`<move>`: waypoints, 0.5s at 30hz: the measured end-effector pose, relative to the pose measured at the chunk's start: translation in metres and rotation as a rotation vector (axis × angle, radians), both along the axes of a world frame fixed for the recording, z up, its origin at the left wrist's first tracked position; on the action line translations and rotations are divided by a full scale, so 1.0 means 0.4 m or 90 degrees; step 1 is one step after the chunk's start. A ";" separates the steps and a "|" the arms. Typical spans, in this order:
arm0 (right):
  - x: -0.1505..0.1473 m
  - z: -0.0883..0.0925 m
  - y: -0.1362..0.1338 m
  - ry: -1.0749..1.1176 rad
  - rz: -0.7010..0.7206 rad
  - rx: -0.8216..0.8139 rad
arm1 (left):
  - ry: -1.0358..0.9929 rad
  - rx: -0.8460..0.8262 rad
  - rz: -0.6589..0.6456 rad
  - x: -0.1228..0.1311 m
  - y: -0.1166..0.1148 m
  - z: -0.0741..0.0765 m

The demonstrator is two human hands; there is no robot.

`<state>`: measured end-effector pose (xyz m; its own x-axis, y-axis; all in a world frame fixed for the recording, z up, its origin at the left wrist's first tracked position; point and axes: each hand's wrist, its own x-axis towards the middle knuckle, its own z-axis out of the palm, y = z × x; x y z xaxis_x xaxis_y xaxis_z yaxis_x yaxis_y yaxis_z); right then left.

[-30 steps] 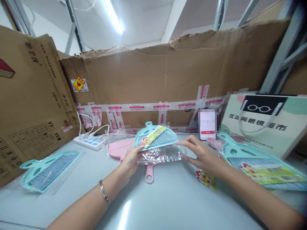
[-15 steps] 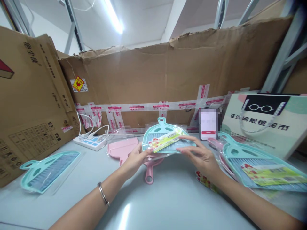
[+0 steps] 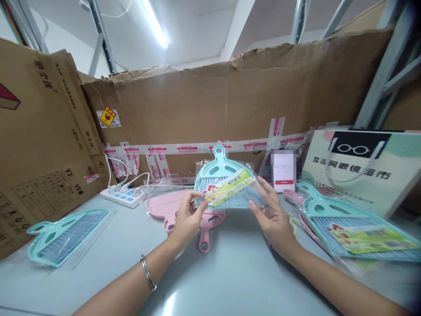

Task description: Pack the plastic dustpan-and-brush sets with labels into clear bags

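A turquoise dustpan and brush set [image 3: 225, 166] in a clear plastic bag is held up in front of me, handle upward. A yellow-green label card [image 3: 230, 188] lies slantwise across its front. My left hand [image 3: 187, 219] pinches the lower left corner between thumb and fingers. My right hand [image 3: 275, 221] has its thumb and fingers at the bag's right side, closed loosely about the edge. Behind and below the set, a pink dustpan [image 3: 166, 205] and a pink brush [image 3: 204, 235] rest on the table, partly hidden by my left hand and the set.
Another bagged turquoise set [image 3: 70, 235] lies at the left. On the right, a turquoise set with a label [image 3: 342, 215] overlaps pink pieces. A power strip [image 3: 123, 196], a phone [image 3: 283, 171] and a paper bag [image 3: 358, 175] stand toward the back before a cardboard wall [image 3: 210, 105].
The turquoise set has risen slightly and tipped more upright, its label now readable. My right hand has shifted lower along the bag's right side, its fingers spread differently.
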<state>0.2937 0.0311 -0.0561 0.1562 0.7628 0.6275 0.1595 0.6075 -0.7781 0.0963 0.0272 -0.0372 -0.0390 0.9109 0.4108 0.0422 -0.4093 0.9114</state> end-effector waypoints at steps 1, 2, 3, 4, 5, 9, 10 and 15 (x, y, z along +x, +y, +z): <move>-0.006 -0.004 0.006 0.069 0.030 -0.023 | -0.021 -0.013 -0.003 -0.001 0.002 -0.003; -0.010 -0.007 0.012 0.139 0.064 -0.055 | -0.041 -0.024 -0.007 -0.002 0.004 -0.006; -0.011 -0.009 0.018 0.204 0.098 -0.096 | -0.056 -0.032 -0.014 -0.004 0.006 -0.010; -0.009 -0.009 0.024 0.256 0.130 -0.146 | -0.064 -0.037 -0.022 -0.006 0.008 -0.014; -0.006 -0.009 0.028 0.296 0.155 -0.199 | -0.065 -0.043 -0.029 -0.008 0.010 -0.019; 0.015 -0.005 0.042 0.383 0.194 -0.325 | -0.055 -0.056 -0.056 -0.009 0.023 -0.036; 0.018 -0.005 0.044 0.387 0.201 -0.331 | -0.052 -0.061 -0.056 -0.009 0.026 -0.039; 0.016 -0.003 0.044 0.378 0.225 -0.341 | -0.035 -0.088 0.019 -0.009 0.037 -0.048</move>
